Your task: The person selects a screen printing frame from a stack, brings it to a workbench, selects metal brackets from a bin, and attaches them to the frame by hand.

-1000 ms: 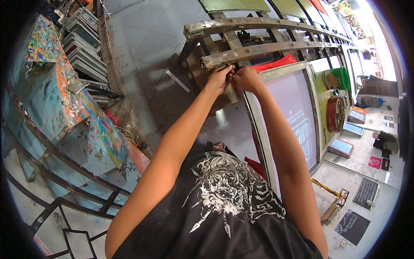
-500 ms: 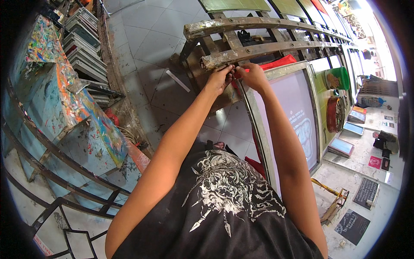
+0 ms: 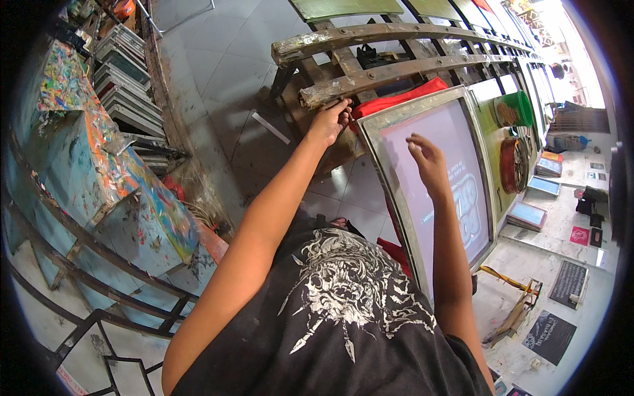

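Observation:
My left hand (image 3: 330,123) is at the near end of a worn wooden rail (image 3: 370,80), just off the corner of a silkscreen frame (image 3: 376,142). Its fingers are curled closed, and whatever they may hold is hidden. My right hand (image 3: 429,162) hovers over the pale mesh (image 3: 429,125) of the silkscreen, fingers apart and holding nothing. White lettering and a design show on the mesh beside my right wrist. Red cloth (image 3: 403,98) sticks out past the far and near sides of the frame.
On the olive board to the right are a green tub (image 3: 522,109) and a round reddish tin (image 3: 512,165). Slatted racking (image 3: 317,43) runs along the far side. Stacked screens (image 3: 129,79) and a paint-splattered table (image 3: 125,191) stand left. A white strip (image 3: 271,128) lies on the floor.
My right hand has left the frame corner, where it met my left hand, and moved back and right over the mesh, its fingers now apart. The left hand stays by the rail end.

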Demonstrator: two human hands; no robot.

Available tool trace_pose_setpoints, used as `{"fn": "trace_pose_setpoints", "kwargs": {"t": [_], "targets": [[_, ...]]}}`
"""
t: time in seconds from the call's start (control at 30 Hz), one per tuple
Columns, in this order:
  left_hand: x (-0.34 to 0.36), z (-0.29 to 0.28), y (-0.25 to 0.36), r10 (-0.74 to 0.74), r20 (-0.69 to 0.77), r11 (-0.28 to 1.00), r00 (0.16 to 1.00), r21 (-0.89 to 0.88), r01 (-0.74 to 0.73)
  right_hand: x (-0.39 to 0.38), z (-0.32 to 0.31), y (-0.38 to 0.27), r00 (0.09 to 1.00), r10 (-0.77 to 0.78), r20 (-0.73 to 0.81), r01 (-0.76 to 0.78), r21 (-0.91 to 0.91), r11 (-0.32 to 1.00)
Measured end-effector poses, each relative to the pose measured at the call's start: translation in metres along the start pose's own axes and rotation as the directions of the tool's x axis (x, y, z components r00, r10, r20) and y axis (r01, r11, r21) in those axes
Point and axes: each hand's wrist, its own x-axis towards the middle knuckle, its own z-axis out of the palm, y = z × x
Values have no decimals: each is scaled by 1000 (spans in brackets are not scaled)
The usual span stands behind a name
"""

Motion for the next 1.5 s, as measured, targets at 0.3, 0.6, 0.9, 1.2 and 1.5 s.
{"fn": "trace_pose_setpoints", "kwargs": {"t": [0.3, 0.6, 0.9, 1.2, 1.5], "targets": [[1, 0, 2, -34, -24, 999, 999, -9, 34, -95, -26, 31, 974, 222, -47, -216, 114, 970], [2, -3, 3, -33, -23, 999, 999, 14, 33, -152, -38, 51, 940, 319, -121, -295, 179, 939], [1, 0, 7, -41, -43, 999, 998, 9, 41, -197, -50, 68, 910, 360, -206, -317, 216, 924], [-4, 6, 11, -25, -69, 999, 997, 45, 28, -270, -100, 116, 821, 387, -420, -365, 135, 921], [-7, -5, 9, -46, -62, 997, 997, 58, 50, -334, -106, 162, 699, 490, -521, -436, 232, 869]]}}
